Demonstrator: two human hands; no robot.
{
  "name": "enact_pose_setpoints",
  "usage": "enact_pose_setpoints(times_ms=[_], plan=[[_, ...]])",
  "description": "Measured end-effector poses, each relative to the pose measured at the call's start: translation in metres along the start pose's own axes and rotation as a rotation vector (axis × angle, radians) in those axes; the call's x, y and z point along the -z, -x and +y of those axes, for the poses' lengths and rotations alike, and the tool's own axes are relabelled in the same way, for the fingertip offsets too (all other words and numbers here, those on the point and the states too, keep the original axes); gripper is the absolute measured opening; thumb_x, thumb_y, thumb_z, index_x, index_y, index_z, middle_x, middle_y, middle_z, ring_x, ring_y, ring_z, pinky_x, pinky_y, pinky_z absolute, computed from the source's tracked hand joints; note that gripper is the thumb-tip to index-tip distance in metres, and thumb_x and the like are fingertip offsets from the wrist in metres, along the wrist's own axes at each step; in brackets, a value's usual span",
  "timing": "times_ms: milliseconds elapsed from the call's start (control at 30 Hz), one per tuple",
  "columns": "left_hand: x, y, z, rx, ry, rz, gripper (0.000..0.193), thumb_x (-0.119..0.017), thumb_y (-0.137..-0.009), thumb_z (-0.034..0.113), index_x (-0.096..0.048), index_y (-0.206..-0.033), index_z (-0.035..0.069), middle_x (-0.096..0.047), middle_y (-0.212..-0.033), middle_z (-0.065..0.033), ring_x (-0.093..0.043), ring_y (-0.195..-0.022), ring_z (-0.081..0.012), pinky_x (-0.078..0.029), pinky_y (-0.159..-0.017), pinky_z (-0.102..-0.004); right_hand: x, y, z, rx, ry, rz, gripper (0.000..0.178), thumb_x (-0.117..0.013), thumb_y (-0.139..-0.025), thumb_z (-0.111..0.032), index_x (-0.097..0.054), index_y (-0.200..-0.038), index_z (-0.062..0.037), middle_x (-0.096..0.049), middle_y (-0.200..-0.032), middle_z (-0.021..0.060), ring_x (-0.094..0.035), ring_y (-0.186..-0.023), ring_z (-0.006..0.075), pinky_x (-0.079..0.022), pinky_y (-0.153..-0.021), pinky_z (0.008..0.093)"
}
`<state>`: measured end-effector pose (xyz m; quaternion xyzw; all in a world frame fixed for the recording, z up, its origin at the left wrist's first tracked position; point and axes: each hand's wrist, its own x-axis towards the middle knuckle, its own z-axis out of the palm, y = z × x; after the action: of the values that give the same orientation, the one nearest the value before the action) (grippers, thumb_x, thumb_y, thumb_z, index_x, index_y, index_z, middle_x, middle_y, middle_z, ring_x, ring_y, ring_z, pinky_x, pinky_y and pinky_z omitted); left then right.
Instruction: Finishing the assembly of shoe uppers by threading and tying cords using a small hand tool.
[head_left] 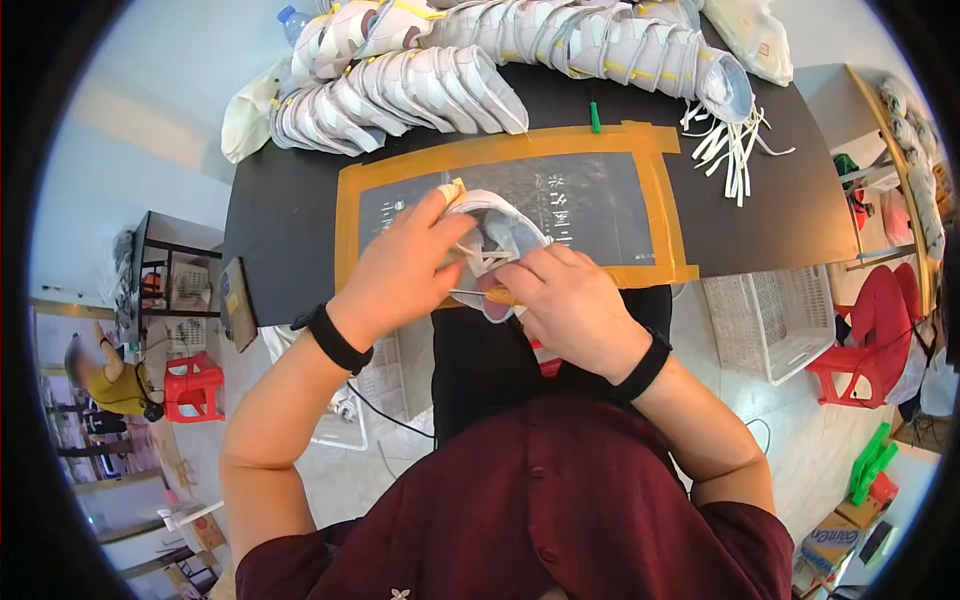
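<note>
Between my hands, at the front edge of the table, is a light grey and white shoe upper with a curved padded rim. White lace crosses its opening. My left hand is closed on the upper's left side, with a yellow tab by its fingertips. In the fingers of my right hand is a thin metal tool with an orange handle, its shaft pointing left toward my left hand. The tool's tip is too small to make out. My right fingertips also touch the upper beside the lace.
Orange tape borders a dark sheet on the black table. Stacked shoe uppers line the back. A green-handled tool and loose white laces lie nearby. A white crate stands right; another person is far left.
</note>
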<state>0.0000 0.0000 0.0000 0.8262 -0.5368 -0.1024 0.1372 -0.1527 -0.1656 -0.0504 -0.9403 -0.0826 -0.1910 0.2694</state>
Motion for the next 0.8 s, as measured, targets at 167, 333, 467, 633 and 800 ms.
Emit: enact_pose_setpoints(times_ms=[167, 333, 467, 633, 800], plan=[[-0.008, 0.0, 0.008, 0.007, 0.019, 0.105, 0.034, -0.063, -0.077, 0.005, -0.056, -0.11, 0.007, -0.052, -0.117, -0.014, -0.057, -0.103, -0.0361, -0.05, -0.083, -0.0438, -0.004, 0.005, -0.001, -0.091, 0.0, 0.063, 0.026, -0.068, -0.074, -0.01, -0.06, -0.099, -0.0102, -0.057, -0.088, 0.0055, -0.059, -0.087, 0.0251, -0.052, -0.072, 0.0362], [-0.01, -0.004, 0.009, 0.036, -0.067, 0.138, 0.029, -0.064, -0.077, 0.004, -0.055, -0.104, 0.007, -0.054, -0.115, -0.0128, -0.058, -0.101, -0.0345, -0.051, -0.079, -0.0438, -0.007, 0.0, -0.005, -0.124, -0.013, 0.076, 0.03, -0.07, -0.073, -0.012, -0.062, -0.103, -0.0114, -0.057, -0.089, 0.0046, -0.058, -0.086, 0.0252, -0.052, -0.074, 0.0358], [-0.014, -0.004, 0.002, -0.036, -0.139, 0.225, 0.021, -0.066, -0.077, 0.006, -0.055, -0.095, 0.006, -0.054, -0.113, -0.0126, -0.058, -0.098, -0.0338, -0.051, -0.077, -0.0425, -0.007, -0.001, -0.009, -0.082, 0.059, 0.011, 0.038, -0.073, -0.073, -0.016, -0.063, -0.11, -0.0132, -0.056, -0.092, 0.0033, -0.056, -0.088, 0.0244, -0.051, -0.078, 0.0354], [-0.011, -0.006, 0.0, -0.034, -0.078, 0.143, 0.016, -0.068, -0.076, 0.007, -0.057, -0.088, 0.004, -0.053, -0.114, -0.0156, -0.054, -0.105, -0.0357, -0.048, -0.084, -0.042, -0.008, 0.0, -0.005, -0.06, 0.053, 0.03, 0.03, -0.07, -0.077, -0.022, -0.064, -0.105, -0.0139, -0.055, -0.092, 0.0029, -0.056, -0.091, 0.0229, -0.051, -0.076, 0.0356], [-0.011, -0.009, -0.004, -0.084, 0.031, 0.118, 0.015, -0.067, -0.076, 0.006, -0.058, -0.088, 0.003, -0.05, -0.12, -0.0199, -0.051, -0.109, -0.0386, -0.044, -0.092, -0.0424, -0.007, 0.0, -0.004, -0.052, 0.031, 0.051, 0.022, -0.068, -0.08, -0.026, -0.065, -0.098, -0.0135, -0.055, -0.09, 0.0033, -0.056, -0.091, 0.0229, -0.051, -0.074, 0.0367]])
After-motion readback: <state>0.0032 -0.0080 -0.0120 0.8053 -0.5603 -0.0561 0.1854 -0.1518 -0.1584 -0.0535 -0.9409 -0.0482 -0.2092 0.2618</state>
